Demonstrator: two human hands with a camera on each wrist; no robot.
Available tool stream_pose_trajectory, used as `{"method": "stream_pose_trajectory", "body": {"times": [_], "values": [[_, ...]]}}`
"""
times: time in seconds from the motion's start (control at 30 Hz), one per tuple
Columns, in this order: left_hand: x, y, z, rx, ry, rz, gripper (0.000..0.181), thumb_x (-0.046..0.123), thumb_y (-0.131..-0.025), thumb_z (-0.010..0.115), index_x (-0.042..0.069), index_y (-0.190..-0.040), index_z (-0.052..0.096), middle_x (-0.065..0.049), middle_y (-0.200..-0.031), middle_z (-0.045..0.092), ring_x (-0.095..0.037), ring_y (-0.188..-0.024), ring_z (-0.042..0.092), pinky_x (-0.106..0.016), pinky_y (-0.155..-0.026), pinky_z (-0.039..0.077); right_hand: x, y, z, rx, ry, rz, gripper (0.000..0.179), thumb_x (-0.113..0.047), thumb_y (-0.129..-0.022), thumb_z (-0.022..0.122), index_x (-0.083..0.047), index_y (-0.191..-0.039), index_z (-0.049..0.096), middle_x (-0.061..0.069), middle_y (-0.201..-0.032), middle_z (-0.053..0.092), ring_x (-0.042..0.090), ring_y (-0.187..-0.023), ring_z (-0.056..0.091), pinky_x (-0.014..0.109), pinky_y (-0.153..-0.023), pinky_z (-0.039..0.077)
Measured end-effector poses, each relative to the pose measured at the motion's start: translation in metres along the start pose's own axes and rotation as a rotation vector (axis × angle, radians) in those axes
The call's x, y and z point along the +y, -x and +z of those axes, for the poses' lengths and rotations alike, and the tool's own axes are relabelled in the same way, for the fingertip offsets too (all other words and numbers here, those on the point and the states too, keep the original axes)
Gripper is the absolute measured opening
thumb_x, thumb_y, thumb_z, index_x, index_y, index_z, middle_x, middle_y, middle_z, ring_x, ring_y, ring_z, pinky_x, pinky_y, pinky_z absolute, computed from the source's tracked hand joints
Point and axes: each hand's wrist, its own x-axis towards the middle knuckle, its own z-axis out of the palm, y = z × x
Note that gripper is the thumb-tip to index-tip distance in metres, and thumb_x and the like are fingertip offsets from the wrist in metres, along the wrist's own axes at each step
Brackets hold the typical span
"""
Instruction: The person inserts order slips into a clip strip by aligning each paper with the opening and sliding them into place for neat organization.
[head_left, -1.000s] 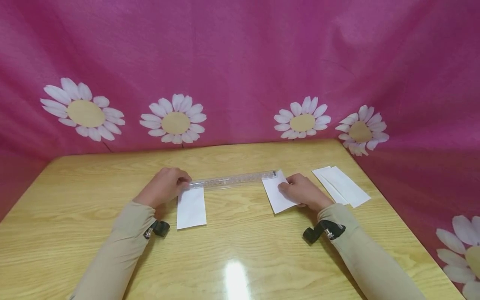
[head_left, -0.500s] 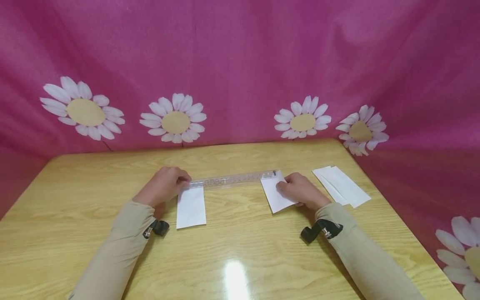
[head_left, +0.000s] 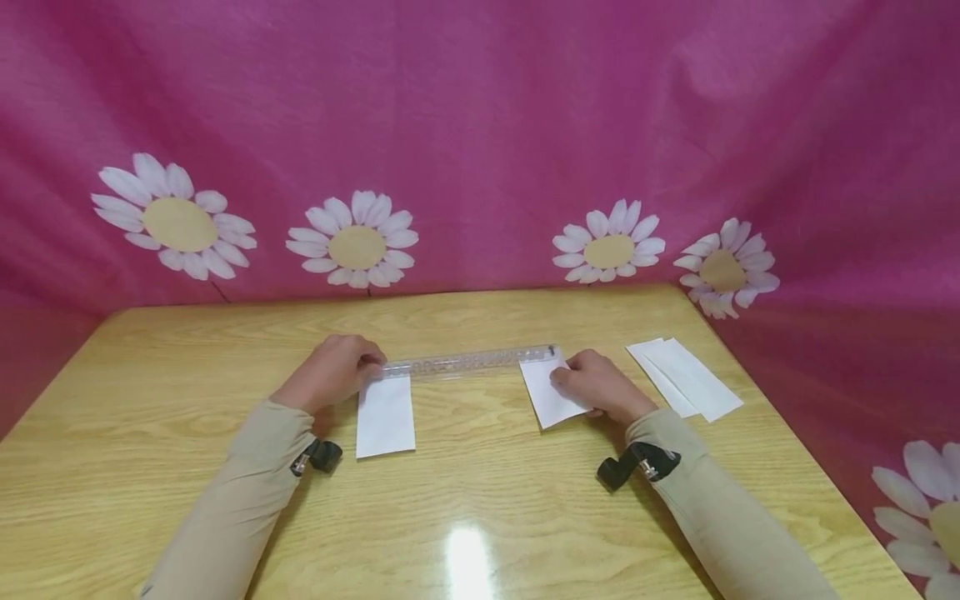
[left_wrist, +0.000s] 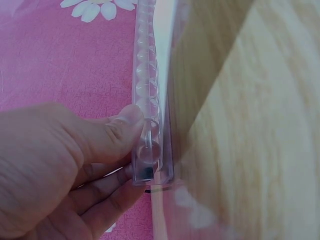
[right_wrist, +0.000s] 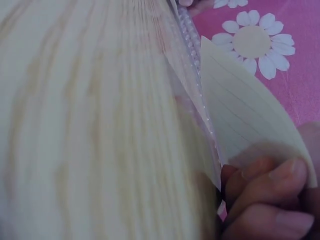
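Observation:
A long clear plastic strip [head_left: 465,362], lined with a row of round shapes, spans the middle of the table. My left hand [head_left: 333,372] pinches its left end; in the left wrist view the thumb of my left hand [left_wrist: 55,160] lies over that end. A white paper slip [head_left: 386,417] extends toward me from beneath the left end. At the right end, my right hand [head_left: 603,385] grips another white slip [head_left: 546,396] between thumb and fingers, its far edge at the strip. The right wrist view shows this slip [right_wrist: 250,100] bent, with faint lines.
Two more white slips [head_left: 701,379] overlap on the wooden table [head_left: 465,475] to the right of my right hand. A pink flowered cloth [head_left: 480,125] hangs behind the table and along its right side.
My right hand has shifted slightly left with its white slip, which now overlaps the strip's right end a little less. The left hand keeps its place on the strip.

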Motion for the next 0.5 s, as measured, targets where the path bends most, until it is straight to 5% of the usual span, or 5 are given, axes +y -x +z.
{"method": "stream_pose_trajectory", "body": {"times": [0.23, 0.5], "values": [[-0.0008, 0.0023, -0.0028, 0.004, 0.005, -0.001, 0.019, 0.01, -0.097, 0.071, 0.004, -0.114, 0.078, -0.014, -0.112, 0.078, -0.025, -0.098, 0.068, -0.046, -0.094, 0.058, -0.0027, -0.0011, 0.0024, -0.005, -0.017, -0.009, 0.033, -0.028, -0.097, 0.056, 0.001, -0.107, 0.069, 0.001, -0.071, 0.051, 0.013, -0.05, 0.043, 0.025, -0.044, 0.036], [0.0004, 0.0013, -0.0007, -0.001, 0.01, 0.006, 0.02, 0.01, -0.098, 0.07, 0.004, -0.115, 0.078, -0.014, -0.113, 0.078, -0.026, -0.102, 0.069, -0.047, -0.096, 0.058, -0.0031, -0.0004, 0.0022, -0.004, -0.043, 0.01, 0.027, -0.024, -0.097, 0.055, 0.001, -0.096, 0.067, -0.004, -0.06, 0.04, 0.011, -0.047, 0.038, 0.024, -0.042, 0.034]]}}
